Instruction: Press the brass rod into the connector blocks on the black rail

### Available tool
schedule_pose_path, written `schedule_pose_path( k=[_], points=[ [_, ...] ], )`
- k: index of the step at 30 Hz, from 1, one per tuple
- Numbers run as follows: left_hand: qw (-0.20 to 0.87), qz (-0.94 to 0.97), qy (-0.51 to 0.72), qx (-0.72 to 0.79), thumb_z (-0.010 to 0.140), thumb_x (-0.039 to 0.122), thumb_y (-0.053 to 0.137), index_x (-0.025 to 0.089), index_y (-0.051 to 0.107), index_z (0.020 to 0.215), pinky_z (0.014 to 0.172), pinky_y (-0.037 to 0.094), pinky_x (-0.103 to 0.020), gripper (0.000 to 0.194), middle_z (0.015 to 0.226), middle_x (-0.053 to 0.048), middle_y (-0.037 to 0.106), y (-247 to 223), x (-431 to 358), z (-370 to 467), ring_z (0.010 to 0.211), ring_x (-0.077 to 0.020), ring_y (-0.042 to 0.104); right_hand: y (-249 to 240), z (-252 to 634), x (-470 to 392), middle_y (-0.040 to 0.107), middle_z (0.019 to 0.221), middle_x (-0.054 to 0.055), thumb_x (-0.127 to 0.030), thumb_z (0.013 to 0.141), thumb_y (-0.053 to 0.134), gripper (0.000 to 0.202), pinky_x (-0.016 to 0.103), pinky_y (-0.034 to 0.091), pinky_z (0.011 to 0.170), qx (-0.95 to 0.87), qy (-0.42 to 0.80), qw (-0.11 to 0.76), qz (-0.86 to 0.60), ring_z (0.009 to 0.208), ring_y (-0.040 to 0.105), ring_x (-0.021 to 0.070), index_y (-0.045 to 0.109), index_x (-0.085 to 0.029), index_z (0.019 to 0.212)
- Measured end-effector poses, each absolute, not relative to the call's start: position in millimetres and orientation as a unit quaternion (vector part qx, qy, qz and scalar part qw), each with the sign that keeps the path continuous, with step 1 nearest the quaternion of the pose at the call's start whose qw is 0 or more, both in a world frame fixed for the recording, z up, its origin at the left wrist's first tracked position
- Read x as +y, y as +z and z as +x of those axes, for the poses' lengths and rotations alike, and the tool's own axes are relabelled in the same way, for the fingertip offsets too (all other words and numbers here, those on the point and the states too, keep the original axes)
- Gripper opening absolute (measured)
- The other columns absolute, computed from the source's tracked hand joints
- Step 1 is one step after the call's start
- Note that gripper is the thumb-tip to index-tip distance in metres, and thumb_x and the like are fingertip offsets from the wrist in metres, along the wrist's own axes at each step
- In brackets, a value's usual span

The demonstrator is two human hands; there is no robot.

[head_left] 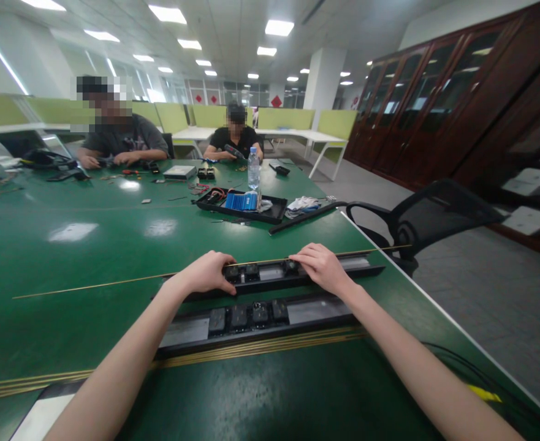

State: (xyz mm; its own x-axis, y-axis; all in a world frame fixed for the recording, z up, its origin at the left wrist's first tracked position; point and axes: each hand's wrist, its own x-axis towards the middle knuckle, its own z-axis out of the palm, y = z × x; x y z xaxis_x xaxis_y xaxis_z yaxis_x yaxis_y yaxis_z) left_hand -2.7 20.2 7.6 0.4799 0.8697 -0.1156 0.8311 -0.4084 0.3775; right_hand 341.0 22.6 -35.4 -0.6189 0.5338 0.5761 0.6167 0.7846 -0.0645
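A long thin brass rod (99,286) lies along the far black channel (361,263), which holds several black blocks. My left hand (212,271) is at the channel's left part, thumb and fingers apart around the rod and a black block; whether it grips them is unclear. Farther right, my right hand (320,266) has its fingers together at the rod, above another black block (290,267). Nearer to me is a second black channel (184,331) with several black blocks (239,318) side by side. Several brass rods (260,348) lie along its near edge.
Beyond the channels are a black tray (276,210) with blue parts, a water bottle (253,168) and white gloves (303,206). Two people sit across the green table (113,239). A black chair (439,214) stands at the right; black cables (463,358) lie at the near right.
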Motion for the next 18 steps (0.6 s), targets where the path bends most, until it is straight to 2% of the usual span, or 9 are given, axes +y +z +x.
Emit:
schedule_pose_path(
  k=[18],
  points=[
    [0.198, 0.837, 0.055, 0.507, 0.056, 0.050, 0.084, 0.019, 0.073, 0.113, 0.078, 0.050, -0.029, 0.066, 0.106, -0.008, 0.077, 9.3, 18.4, -2.0, 0.096, -0.0276, 0.070, -38.0, 338.0, 23.2, 0.075, 0.095, 0.008, -0.017, 0.099, 0.045, 0.031, 0.041, 0.047, 0.081, -0.888, -0.052, 0.311, -0.335, 0.090, 0.063, 0.0221, 0.071, -0.022, 0.116]
  ],
)
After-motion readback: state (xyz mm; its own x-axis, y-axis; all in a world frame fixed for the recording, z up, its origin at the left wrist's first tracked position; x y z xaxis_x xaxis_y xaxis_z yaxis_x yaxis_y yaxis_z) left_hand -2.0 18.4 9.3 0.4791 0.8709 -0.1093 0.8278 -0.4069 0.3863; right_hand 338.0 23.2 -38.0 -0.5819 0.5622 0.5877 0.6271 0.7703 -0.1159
